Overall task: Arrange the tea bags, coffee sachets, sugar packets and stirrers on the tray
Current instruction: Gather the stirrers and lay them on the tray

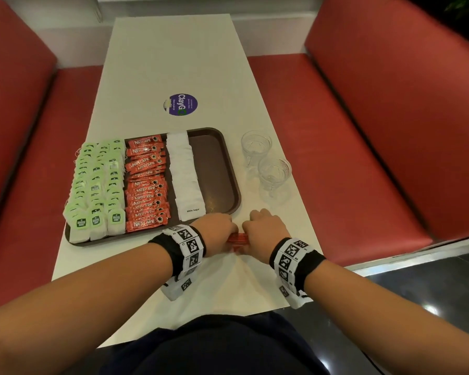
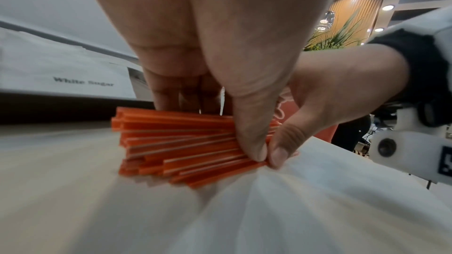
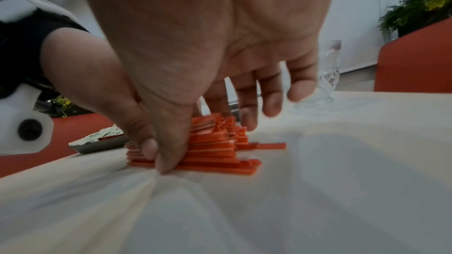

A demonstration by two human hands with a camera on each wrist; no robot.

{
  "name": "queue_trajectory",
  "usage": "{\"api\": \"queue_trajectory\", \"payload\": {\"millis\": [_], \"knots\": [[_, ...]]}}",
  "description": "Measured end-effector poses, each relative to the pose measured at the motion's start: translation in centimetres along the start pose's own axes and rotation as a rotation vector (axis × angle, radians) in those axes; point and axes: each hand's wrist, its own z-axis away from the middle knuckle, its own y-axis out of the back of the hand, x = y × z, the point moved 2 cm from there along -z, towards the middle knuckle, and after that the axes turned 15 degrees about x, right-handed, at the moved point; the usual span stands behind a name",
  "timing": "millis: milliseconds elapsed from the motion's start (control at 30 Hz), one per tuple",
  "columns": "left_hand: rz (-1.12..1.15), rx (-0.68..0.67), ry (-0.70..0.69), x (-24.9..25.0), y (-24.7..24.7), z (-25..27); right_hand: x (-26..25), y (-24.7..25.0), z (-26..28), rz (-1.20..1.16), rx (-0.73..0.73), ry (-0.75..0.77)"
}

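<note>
Clearly, the writing I can read sits on the brown tray [image 1: 229,169]: the red coffee sachets [image 1: 146,185] say "NESCAFE", with a smaller word under it that looks like "CLASSIC", and the nearest of the white sugar packets [image 1: 186,180] says "White Sugar", which I also read, blurred, in the left wrist view. The green-tagged tea bags [image 1: 96,185] fill the tray's left side in three rows; their tag print is too small for me to make out. Beyond the tray a round purple sticker [image 1: 180,104] on the white table [image 1: 173,55] reads "ClayGo", its finer lines illegible. The orange stirrers [image 2: 181,140] lie in a loose heap on the table just off the tray's near right corner, not on it. My left hand [image 1: 218,231] has its grip pinching the heap, thumb on the near side and fingers curled down over the far side; my right hand [image 1: 266,226] pinches the same heap from the other end with thumb and forefinger, its remaining fingers hanging loosely spread above the table. From the head camera both hands hide nearly all of the heap, only a short red strip showing between them. Two clear glass cups [image 1: 266,161] stand to the right of the tray, and red bench seats [image 1: 349,147] flank the table.
</note>
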Motion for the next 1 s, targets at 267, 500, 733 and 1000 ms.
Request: {"api": "queue_trajectory", "payload": {"millis": [267,500,733,1000], "knots": [[-0.032,-0.001,0.018,0.2,0.1,0.0,-0.5,0.0,-1.0,-0.149,-0.083,0.037],[-0.034,-0.037,0.039,0.0,-0.2,-0.1,-0.7,0.3,-1.2,-0.131,-0.145,0.053],[-0.015,0.000,0.080,-0.5,0.2,0.1,-0.6,0.9,-1.6,-0.084,-0.115,0.085],[-0.104,0.173,0.050,-2.0,4.6,0.7,-0.4,4.1,-2.9,-0.315,0.027,0.081]]}}
